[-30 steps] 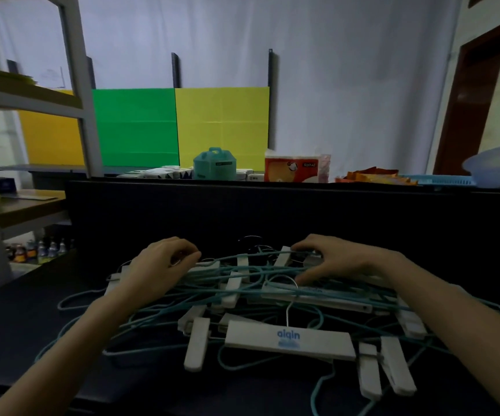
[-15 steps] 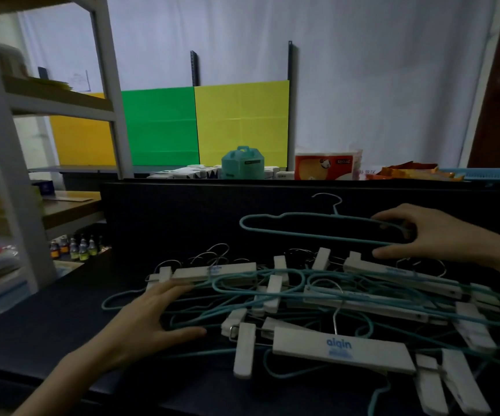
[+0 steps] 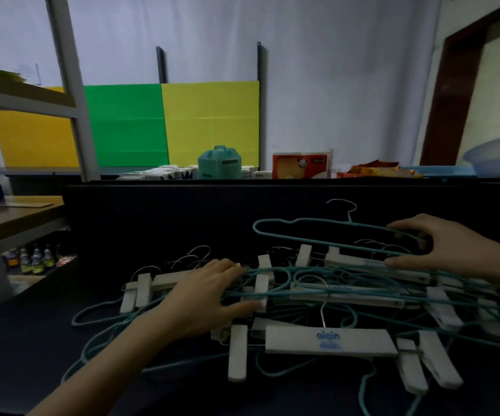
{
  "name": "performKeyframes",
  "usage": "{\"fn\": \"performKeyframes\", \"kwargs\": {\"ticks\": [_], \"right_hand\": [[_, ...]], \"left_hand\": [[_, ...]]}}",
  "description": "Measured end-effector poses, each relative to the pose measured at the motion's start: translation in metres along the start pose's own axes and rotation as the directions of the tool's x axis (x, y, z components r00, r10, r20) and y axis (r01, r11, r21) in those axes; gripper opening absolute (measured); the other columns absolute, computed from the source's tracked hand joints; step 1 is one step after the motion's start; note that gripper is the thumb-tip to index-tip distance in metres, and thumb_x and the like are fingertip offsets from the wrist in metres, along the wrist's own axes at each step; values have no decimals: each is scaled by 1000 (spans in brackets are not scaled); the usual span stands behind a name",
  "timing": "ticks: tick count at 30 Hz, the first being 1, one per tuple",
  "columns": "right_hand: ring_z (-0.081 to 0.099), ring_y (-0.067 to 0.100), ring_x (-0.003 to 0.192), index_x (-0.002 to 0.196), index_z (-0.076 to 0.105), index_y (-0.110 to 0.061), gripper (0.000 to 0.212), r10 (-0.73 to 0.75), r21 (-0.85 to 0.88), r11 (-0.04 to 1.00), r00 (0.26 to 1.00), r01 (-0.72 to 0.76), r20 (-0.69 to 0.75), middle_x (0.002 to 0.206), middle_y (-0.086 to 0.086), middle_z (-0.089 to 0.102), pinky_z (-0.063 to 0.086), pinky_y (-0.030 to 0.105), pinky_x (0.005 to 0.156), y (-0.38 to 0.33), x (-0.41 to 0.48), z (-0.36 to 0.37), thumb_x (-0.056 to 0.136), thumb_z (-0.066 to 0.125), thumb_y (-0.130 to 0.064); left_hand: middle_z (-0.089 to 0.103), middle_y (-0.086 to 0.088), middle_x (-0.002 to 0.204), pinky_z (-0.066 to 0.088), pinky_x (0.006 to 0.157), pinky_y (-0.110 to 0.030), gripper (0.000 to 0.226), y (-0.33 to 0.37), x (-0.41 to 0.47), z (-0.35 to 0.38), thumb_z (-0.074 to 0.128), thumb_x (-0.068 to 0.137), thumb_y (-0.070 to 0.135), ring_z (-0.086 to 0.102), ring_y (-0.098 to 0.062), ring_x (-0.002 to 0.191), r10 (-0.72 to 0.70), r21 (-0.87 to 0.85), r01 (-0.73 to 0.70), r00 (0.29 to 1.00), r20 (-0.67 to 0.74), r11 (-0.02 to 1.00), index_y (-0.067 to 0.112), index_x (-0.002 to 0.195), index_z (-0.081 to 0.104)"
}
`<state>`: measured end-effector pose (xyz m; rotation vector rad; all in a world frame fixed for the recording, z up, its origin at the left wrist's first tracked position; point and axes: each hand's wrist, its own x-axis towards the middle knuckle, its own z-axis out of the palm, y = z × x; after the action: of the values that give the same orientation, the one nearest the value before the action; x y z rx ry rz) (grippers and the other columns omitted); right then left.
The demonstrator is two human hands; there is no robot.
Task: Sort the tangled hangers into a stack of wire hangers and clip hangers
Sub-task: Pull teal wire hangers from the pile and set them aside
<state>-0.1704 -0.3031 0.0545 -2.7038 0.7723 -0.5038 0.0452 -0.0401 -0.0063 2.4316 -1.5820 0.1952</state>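
A tangled pile of teal wire hangers (image 3: 275, 291) and white clip hangers (image 3: 329, 340) lies on the dark table (image 3: 21, 340). My right hand (image 3: 440, 247) grips the right end of one teal wire hanger (image 3: 311, 235) and holds it lifted above the pile, its metal hook pointing up. My left hand (image 3: 209, 298) rests flat on the left part of the pile, fingers spread over teal wires and a white clip hanger (image 3: 158, 283), pressing down rather than gripping.
A dark upright panel (image 3: 152, 220) stands right behind the pile. Beyond it sit a teal container (image 3: 219, 163), a red box (image 3: 301, 165) and orange packets (image 3: 377, 171). A grey shelf frame (image 3: 71, 85) rises at left, with small bottles (image 3: 32, 261) below.
My right hand pulled one teal wire hanger up out of the pile. My left hand moved from gripping wires to lying flat on the pile, then slid right onto it.
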Motion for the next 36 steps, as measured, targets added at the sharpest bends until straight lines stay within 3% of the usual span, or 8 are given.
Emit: {"fn": "performKeyframes", "kwargs": {"ticks": [3,7,13,19,22,31,36], "right_hand": [[50,11,98,124,49,-32,129,26,-11,1000,999,-26,-32,109,-13,46,40,24,80,13,-17,-11,15,42,-99],[52,7,95,124,51,-31,128,75,-32,996,994,-78,-80,104,-19,47,41,20,75,31,-39,-21,15,46,-98],[53,7,92,121,53,-31,125,155,-31,987,980,-160,-128,109,-13,52,42,22,72,44,-66,-32,14,48,-97],[53,6,87,119,53,-32,126,201,-27,977,961,-210,-191,104,-15,52,42,26,72,47,-85,-40,12,46,-98],[53,6,86,115,51,-35,121,221,-20,973,954,-229,-202,104,-14,53,42,26,71,47,-93,-40,12,45,-98],[54,8,87,113,52,-37,116,267,6,962,934,-274,-237,104,-18,54,44,29,75,55,-115,-40,14,48,-97],[55,6,90,114,53,-37,115,295,7,953,923,-302,-247,105,-16,54,43,24,73,63,-130,-46,16,49,-97]], "left_hand": [[40,9,129,40,89,-26,82,6,21,0,33,72,75,43,-11,113,32,89,-36,998,45,995,27,139,31],[38,7,122,39,73,-25,98,12,38,4,24,61,83,49,-15,99,59,141,-77,990,126,987,25,139,29],[35,8,126,45,72,-25,109,7,43,4,15,53,91,49,-11,87,118,124,-125,991,60,984,27,140,26],[33,9,133,42,74,-23,106,7,50,-7,18,58,89,54,-12,101,151,122,-145,987,-47,982,25,141,26],[35,10,131,41,71,-22,118,2,57,-5,7,47,95,53,-11,100,187,117,-176,979,-86,977,25,140,28],[39,6,129,40,94,-28,131,3,79,-1,4,37,99,40,-13,115,225,40,-228,973,59,973,24,140,31],[34,4,144,34,106,-32,87,59,98,4,42,70,76,35,-15,128,345,-52,-342,937,52,938,24,140,32]]}}
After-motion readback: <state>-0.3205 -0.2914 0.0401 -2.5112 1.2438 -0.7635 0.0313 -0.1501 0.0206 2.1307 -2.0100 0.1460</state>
